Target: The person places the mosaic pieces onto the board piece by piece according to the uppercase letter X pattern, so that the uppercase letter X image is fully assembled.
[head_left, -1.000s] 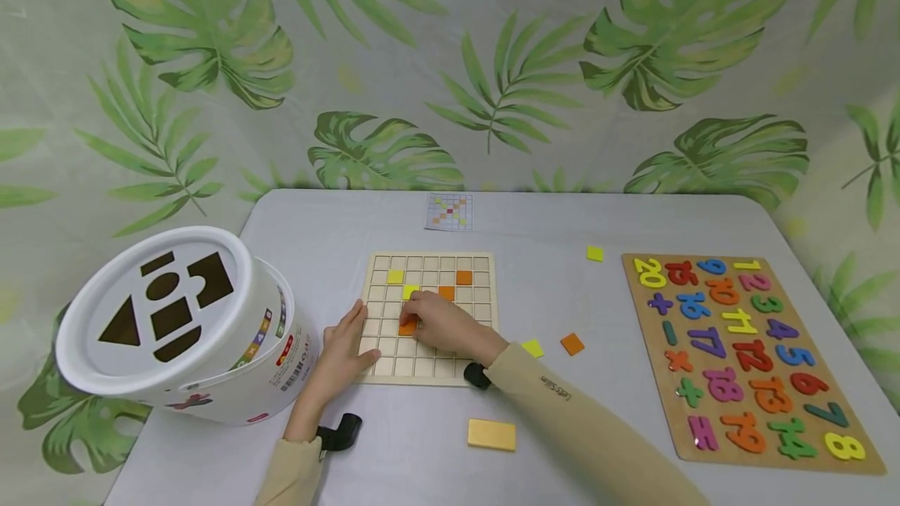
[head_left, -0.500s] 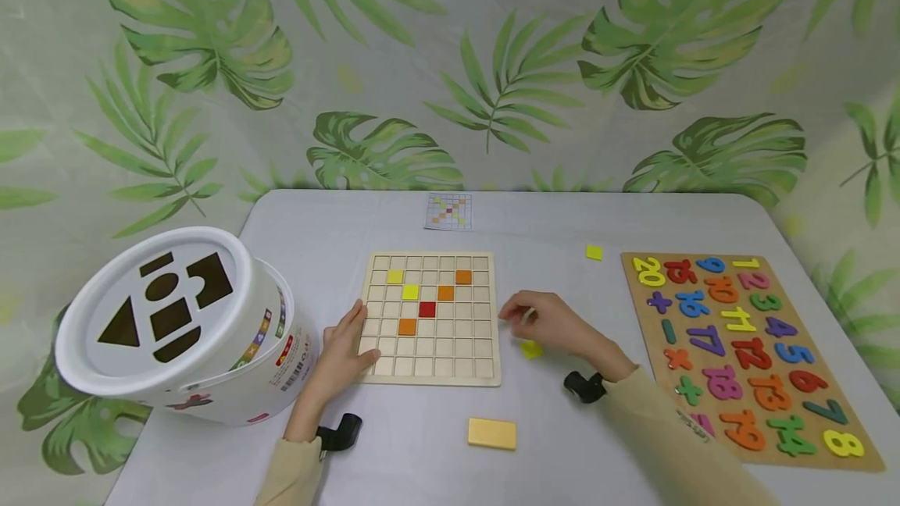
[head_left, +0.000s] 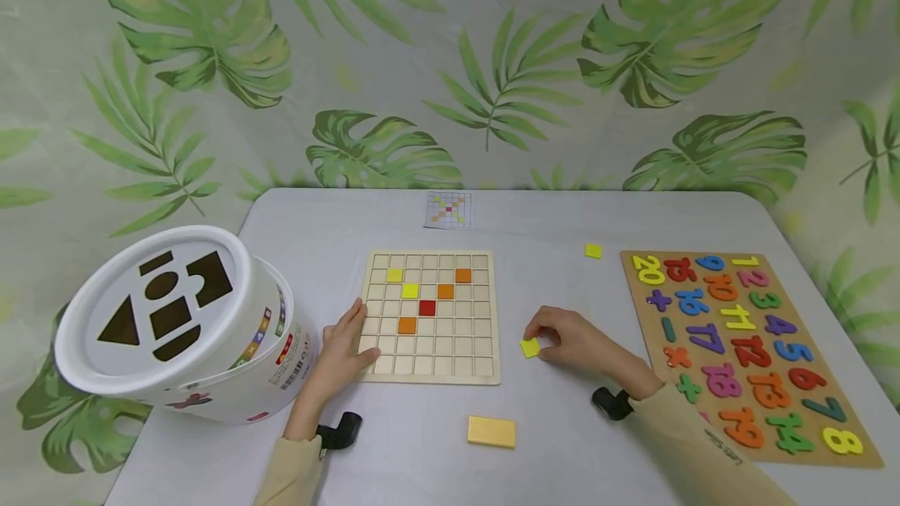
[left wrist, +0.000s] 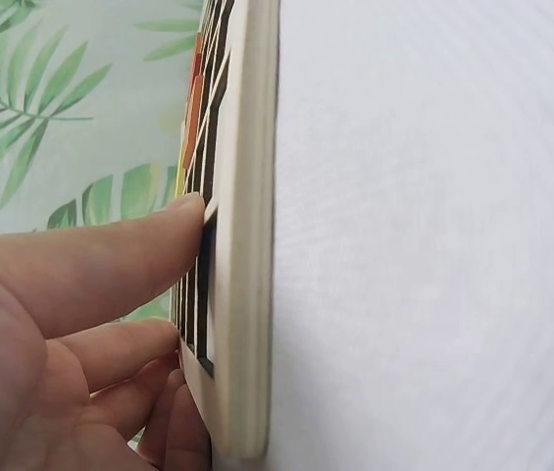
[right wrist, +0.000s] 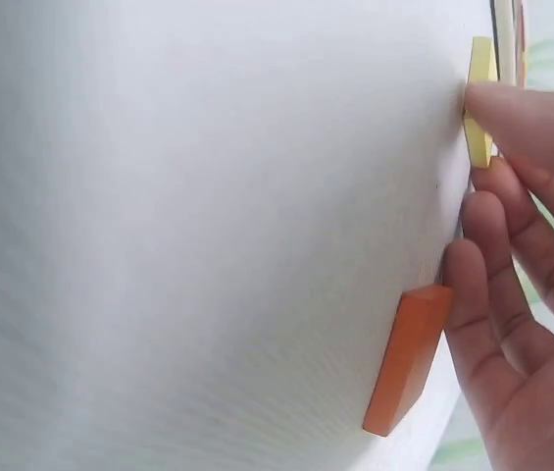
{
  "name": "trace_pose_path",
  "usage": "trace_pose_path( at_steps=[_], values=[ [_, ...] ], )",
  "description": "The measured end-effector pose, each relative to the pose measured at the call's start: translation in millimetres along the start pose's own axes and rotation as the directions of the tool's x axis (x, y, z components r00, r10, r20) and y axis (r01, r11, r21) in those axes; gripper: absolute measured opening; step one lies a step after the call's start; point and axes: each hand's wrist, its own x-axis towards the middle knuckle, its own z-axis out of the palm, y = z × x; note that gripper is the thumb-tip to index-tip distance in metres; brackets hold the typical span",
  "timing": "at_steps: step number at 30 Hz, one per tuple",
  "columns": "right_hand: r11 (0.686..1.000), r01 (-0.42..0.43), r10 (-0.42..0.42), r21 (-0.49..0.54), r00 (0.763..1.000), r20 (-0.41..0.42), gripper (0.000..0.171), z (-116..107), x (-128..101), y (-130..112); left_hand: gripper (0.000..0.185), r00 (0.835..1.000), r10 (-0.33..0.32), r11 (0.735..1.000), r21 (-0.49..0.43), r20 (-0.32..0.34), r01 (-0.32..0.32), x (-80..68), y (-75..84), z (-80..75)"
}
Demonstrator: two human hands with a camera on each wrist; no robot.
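The wooden grid board [head_left: 436, 373] lies on the table with two yellow tiles, several orange tiles and one red tile [head_left: 426, 308] in its cells. My left hand [head_left: 342, 350] rests on the board's left edge, fingers fairly straight; the left wrist view shows the thumb [left wrist: 129, 260] touching the grid side. To the right of the board, my right hand [head_left: 573, 340] pinches a yellow tile [head_left: 530, 347] between thumb and finger at table level. In the right wrist view an orange tile [right wrist: 409, 363] lies beside the curled outer fingers; the hand hides it from the head view.
A white bucket [head_left: 281, 365] with a shape-hole lid stands at the left. A number board [head_left: 682, 420] lies at the right. Another yellow tile [head_left: 594, 251], a pattern card [head_left: 448, 210] and a yellow block [head_left: 491, 432] lie around the grid board.
My right hand has left the board, where the red and orange tiles now show, and moved right to the yellow tile, which it now pinches. The left hand has stayed put.
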Motion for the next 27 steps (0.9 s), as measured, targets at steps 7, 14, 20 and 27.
trace_pose_path(
  at_steps=[7, 14, 20, 27],
  values=[
    [0.999, 0.03, -0.029, 0.017, 0.999, -0.037, 0.024, 2.7, 15.4, -12.2, 0.076, 1.0, 0.014, 1.0, 0.016, 0.004, -0.015, -1.0, -1.5, -0.7],
    [0.995, 0.081, -0.078, 0.061, 0.996, -0.04, 0.022, 21.6, 53.6, -36.5, 0.076, 1.0, 0.021, 1.0, 0.024, 0.002, -0.021, -1.7, -1.3, -0.9],
    [0.995, 0.095, -0.095, 0.015, 0.995, -0.007, 0.02, 39.4, 82.3, -52.4, 0.076, 1.0, 0.023, 1.0, 0.015, 0.003, -0.023, -1.6, 0.7, -0.5],
    [0.993, 0.076, -0.077, -0.088, 0.997, -0.012, 0.019, 48.2, 97.7, -65.6, 0.075, 1.0, 0.014, 1.0, 0.017, 0.002, -0.014, -2.3, 0.3, -1.1]
  ],
)
